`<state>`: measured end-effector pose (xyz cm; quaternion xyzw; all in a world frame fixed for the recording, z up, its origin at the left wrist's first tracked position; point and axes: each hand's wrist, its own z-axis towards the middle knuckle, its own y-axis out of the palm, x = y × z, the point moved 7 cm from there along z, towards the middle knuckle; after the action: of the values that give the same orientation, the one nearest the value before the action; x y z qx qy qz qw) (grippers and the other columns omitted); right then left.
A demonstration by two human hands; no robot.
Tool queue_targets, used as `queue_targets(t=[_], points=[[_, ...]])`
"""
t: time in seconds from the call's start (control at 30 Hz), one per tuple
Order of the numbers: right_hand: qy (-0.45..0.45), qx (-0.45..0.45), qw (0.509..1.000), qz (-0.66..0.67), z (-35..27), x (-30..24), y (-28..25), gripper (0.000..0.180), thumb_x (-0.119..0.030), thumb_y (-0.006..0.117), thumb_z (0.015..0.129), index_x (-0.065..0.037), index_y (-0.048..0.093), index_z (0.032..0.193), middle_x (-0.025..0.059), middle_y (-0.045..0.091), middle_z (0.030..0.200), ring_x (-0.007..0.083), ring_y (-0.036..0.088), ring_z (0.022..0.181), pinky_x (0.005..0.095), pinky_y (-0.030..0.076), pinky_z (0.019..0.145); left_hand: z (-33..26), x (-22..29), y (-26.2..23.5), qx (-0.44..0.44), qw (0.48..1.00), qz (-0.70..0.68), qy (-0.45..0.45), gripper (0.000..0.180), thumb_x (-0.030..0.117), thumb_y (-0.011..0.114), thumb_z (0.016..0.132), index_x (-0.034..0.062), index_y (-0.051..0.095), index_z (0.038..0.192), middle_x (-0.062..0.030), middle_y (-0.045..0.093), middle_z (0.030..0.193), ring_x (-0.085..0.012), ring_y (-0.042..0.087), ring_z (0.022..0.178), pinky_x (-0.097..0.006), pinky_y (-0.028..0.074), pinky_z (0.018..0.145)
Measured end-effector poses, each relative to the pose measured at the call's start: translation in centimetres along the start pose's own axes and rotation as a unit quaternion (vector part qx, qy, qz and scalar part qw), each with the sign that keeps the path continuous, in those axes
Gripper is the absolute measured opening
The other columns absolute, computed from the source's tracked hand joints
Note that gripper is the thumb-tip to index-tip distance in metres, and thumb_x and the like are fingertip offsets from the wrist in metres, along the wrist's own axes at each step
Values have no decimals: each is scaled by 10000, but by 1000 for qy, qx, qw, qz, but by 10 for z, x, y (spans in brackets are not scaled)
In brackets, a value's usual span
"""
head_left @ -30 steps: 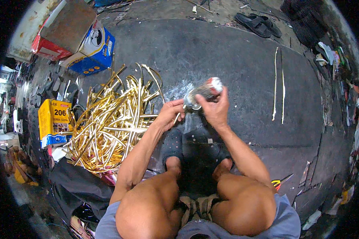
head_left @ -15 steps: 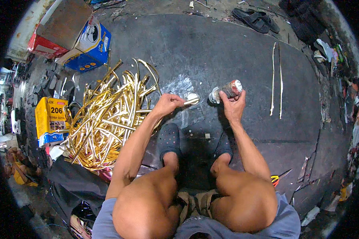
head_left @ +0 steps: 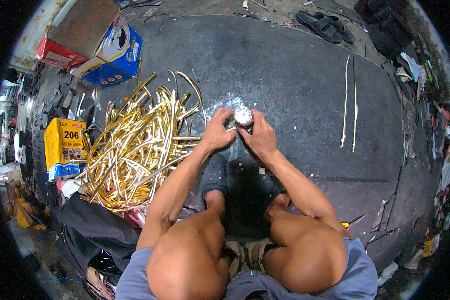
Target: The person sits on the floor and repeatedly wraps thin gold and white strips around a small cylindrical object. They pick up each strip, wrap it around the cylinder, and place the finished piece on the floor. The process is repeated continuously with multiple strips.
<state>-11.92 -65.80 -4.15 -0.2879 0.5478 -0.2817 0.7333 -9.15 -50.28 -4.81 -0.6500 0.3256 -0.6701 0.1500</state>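
A small cylinder [head_left: 243, 116] stands upright on the dark mat, its white-crusted end facing up. My right hand [head_left: 259, 136] is closed around the cylinder's right side. On its other side, the fingers of my left hand [head_left: 219, 131] are curled close against it. A short pale bit of gold-edged strip [head_left: 231, 129] shows at the left thumb; the remainder of it is hidden by the hand. What lies under the cylinder cannot be seen. To the left of my left hand spreads a tangled heap of shiny gold strips [head_left: 145, 145].
Two thin strips [head_left: 354, 105] lie straight at the right. A yellow box [head_left: 65, 145] and an open blue-and-red carton [head_left: 110, 55] stand at left. Scissors [head_left: 352, 222] lie by my right knee, black sandals [head_left: 325, 26] at the far right. White powdery smears [head_left: 227, 101] mark the mat.
My right hand has brought the cylinder leftward from a tilted pose and turned it upright, over where a white round patch lay. My left hand has moved slightly in beside it.
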Motion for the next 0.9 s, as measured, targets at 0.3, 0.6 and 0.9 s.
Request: queue_targets(t=[0.3,0.6,0.9], points=[[250,-24,955,157,5,98,33,385,-24,740,811,-37,598,1169,104,697,1001,198,662,882,339,546,776,5,25,6,26,988,-134,71,502,72,829,757,39,600,1202,-173,691,1090,-357,695,1018,-412,544,873],[414,1,834,364,11,97,41,257,-4,818,755,-66,634,923,58,680,740,145,639,658,301,485,574,9,17,4,30,988,-138,64,433,66,787,788,40,602,1178,-184,677,1034,-380,683,995,-420,538,857],[207,159,720,643,71,1,-241,130,55,660,910,49,625,1035,63,634,912,105,578,743,236,518,706,4,28,1,40,988,-100,107,418,72,779,789,38,606,1168,-182,673,1062,-392,669,1023,-429,529,863]])
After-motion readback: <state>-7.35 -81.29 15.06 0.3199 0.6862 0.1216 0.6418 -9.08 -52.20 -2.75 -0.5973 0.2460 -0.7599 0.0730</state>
